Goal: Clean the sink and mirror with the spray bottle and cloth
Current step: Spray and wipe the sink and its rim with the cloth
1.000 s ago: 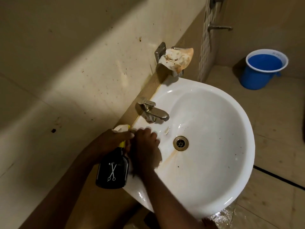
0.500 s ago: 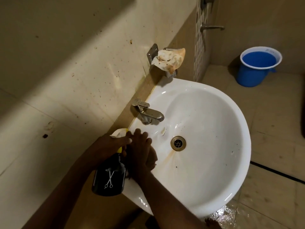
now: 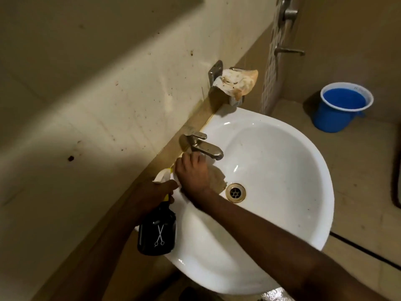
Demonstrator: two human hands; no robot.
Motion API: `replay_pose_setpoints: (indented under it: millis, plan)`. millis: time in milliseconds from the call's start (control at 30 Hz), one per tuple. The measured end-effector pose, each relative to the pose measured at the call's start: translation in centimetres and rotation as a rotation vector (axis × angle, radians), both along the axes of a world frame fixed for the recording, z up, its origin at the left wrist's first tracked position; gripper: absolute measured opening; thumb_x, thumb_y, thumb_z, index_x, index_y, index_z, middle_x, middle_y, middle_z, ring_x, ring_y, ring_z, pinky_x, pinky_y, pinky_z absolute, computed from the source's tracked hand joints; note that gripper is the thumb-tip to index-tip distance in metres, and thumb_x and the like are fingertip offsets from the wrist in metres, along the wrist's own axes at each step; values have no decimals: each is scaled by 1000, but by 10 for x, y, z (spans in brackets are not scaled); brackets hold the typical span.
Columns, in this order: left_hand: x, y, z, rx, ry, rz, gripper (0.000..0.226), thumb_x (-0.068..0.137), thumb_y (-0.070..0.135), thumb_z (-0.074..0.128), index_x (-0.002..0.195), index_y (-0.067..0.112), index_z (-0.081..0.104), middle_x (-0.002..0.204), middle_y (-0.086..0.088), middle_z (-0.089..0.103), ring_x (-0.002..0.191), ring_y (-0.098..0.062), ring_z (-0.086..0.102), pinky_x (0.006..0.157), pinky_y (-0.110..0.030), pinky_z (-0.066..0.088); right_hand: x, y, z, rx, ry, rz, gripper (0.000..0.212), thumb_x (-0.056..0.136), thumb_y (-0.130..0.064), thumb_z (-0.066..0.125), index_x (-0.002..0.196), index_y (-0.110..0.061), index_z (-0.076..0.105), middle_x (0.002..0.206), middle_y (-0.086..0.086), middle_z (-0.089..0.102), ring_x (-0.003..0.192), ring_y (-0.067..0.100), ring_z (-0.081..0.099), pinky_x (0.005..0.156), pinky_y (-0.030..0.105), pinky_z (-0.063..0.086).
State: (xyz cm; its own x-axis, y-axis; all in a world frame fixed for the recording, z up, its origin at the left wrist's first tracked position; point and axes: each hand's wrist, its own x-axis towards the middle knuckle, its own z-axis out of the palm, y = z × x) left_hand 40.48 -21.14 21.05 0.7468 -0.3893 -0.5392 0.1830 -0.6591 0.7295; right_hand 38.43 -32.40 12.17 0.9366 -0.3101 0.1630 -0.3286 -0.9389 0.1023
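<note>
Wiping the white sink at its back edge, under the tap.

Right hand stretched in over the front rim, palm down, fingers together and pressed on a cloth between tap base and drain. Left hand at the left rim, fingers wrapped round the neck of a black spray bottle, hanging upright just outside the basin.
</note>
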Motion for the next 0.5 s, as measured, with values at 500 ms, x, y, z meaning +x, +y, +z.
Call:
replay_pose_setpoints:
  millis: [500]
  plan:
    - [-31,33,-28,-62,29,0,29,62,36,64,63,7,67,63,-13,70,54,-21,61,67,-33,47,-7,-25,-25,277,-210,471,23,66,-13,67,89,-12,61,84,7,64,80,33,57,76,43,44]
